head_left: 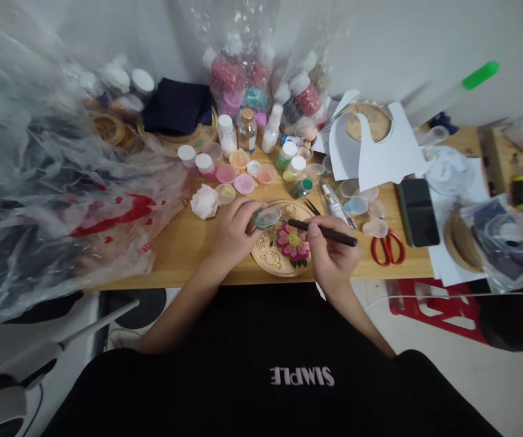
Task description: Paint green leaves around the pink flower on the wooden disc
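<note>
A round wooden disc (268,258) lies at the table's front edge, with gold outlines and a pink and yellow flower (292,241) painted on it. My left hand (234,230) is closed on a small clear cup of greenish paint (267,216) held over the disc's upper left. My right hand (332,258) pinches a dark brush (329,233) whose tip points left toward the cup and the flower.
Several small paint cups (236,176) and bottles (247,130) stand behind the disc. Crumpled tissue (204,201) lies left of it. Red scissors (388,247), a black phone (418,211) and white paper (380,149) lie to the right. Plastic bags (38,182) cover the left.
</note>
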Motion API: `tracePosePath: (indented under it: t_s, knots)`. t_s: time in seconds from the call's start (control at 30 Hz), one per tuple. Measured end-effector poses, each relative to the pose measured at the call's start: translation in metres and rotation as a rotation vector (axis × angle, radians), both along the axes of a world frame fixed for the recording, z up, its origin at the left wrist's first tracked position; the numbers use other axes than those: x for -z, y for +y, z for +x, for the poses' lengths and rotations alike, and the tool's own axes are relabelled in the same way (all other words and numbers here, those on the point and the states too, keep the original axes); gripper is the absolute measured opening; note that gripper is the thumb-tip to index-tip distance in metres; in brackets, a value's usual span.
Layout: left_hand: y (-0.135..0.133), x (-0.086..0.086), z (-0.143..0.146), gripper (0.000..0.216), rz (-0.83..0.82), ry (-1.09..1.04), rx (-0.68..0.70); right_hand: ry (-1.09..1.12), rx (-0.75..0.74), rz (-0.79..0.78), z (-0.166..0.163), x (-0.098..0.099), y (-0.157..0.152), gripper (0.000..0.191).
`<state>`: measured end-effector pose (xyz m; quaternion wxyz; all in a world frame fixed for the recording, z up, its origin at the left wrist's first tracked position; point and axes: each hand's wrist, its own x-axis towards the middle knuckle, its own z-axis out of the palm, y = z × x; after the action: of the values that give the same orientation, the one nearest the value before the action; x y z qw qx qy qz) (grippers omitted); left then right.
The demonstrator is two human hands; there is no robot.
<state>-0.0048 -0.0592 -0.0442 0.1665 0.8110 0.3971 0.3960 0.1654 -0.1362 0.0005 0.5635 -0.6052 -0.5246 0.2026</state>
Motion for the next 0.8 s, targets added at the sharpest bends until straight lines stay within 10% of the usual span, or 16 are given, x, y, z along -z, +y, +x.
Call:
tracePosePath:
  t_s: [0.8]
  knots:
    - [0.0,0.002,-0.001,0.031,0.072,-0.009,-0.038,0.606,0.055,-0.085,0.004,0.015,0.024,0.008]
